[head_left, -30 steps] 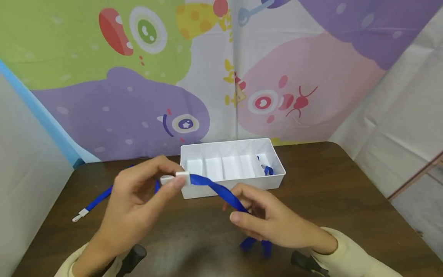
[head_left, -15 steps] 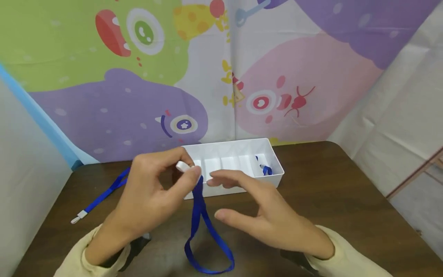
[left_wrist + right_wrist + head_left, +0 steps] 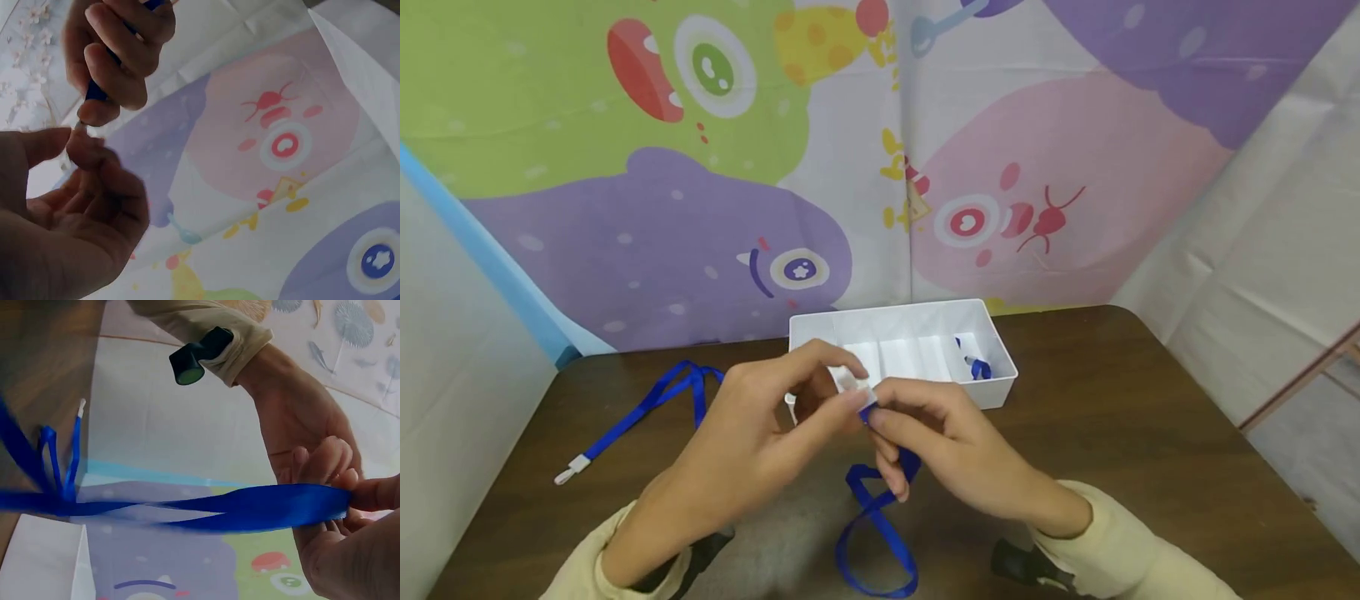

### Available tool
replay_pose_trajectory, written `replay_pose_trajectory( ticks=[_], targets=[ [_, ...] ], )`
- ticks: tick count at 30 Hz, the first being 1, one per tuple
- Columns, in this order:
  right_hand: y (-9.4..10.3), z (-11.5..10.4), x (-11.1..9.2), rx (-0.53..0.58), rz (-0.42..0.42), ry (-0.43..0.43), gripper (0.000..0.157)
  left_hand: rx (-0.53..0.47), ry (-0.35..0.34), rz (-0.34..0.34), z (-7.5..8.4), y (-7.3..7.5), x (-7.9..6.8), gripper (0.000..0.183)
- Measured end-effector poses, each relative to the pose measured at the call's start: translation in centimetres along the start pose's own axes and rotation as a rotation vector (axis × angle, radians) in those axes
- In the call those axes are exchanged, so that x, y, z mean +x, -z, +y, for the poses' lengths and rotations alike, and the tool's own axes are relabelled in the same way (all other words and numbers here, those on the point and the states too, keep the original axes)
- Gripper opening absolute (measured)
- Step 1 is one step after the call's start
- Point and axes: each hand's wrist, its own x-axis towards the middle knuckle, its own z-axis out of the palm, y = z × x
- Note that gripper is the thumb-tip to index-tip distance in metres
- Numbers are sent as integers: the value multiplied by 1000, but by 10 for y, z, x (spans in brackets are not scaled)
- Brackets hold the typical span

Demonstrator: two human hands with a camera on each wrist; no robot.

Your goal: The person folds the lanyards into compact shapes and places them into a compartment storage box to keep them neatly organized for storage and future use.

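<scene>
Between my two hands a blue lanyard point(image 3: 275, 506) is held by its white plastic end piece point(image 3: 868, 398). My left hand point(image 3: 775, 417) pinches the white piece between thumb and fingers. Right beside it, my right hand point(image 3: 970, 458) pinches the blue strap just below that piece. The rest of the strap hangs down in a twisted loop under the right hand. In the left wrist view both hands' fingertips meet, and the white piece is mostly hidden. A second blue lanyard point(image 3: 625, 423) with a white clip point(image 3: 574, 468) lies on the table at the left.
Behind the hands stands a white divided box point(image 3: 981, 397). Its rightmost compartment holds a coiled blue lanyard point(image 3: 980, 368); my hands hide part of the left side. The brown table point(image 3: 1112, 433) meets a cartoon-printed cloth point(image 3: 1037, 150) at the back.
The right hand released the strap, opened, then moved in to pinch it beside the white piece. The left hand shifted right with the lanyard, whose loop now hangs lower.
</scene>
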Motion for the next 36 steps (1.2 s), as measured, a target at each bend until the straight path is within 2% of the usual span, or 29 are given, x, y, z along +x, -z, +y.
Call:
replay_pose_trajectory(
  ticks=[4, 11, 17, 19, 22, 25, 28, 32, 36],
  targets=[
    [2, -1, 0, 19, -20, -21, 12, 13, -26, 93, 0, 1, 3, 11],
    [5, -10, -3, -33, -18, -22, 21, -101, -21, 209, 9, 16, 16, 5],
    [10, -9, -11, -72, 2, -43, 25, -174, 20, 312, -1, 30, 18, 5],
    [14, -6, -15, -69, 0, -66, 25, -183, 46, 352, -9, 36, 15, 5],
    [20, 1, -21, -56, -14, -104, 26, -142, 110, 389, -24, 43, 7, 6],
    [27, 9, -28, -49, -35, -153, 27, -51, 208, 384, -41, 49, -6, 8],
    [34, 17, -36, -53, -40, -204, 22, -30, 289, 385, -58, 56, -18, 10],
    [42, 25, -47, -54, -23, -252, 11, -21, 350, 397, -74, 64, -31, 13],
    [49, 30, -53, -74, -53, -230, 8, 32, 396, 393, -82, 67, -40, 14]
  ],
)
